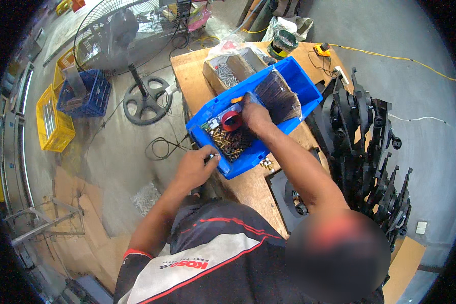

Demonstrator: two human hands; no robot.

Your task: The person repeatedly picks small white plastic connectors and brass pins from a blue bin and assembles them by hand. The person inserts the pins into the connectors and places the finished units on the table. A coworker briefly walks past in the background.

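Note:
A blue plastic bin (281,133) lies across the workbench, holding a heap of small brass-coloured and dark fasteners (229,142). Inside it, a red ring-shaped roll (231,121) sits beside small bags. My right hand (257,117) reaches down into the bin, just right of the red roll and close to a small orange item (236,100). The back of that hand hides most of its fingers. At the bin's near left corner is my left hand (196,166), its thumb and fingers curled together around something too small to make out.
Behind the bin, a cardboard box (214,77) holds grey screws, with a dark green tub (282,44) nearby. Black moulded parts (347,116) are stacked along the right. A pedestal fan (124,30) stands on the left, near yellow (61,139) and blue crates (93,104).

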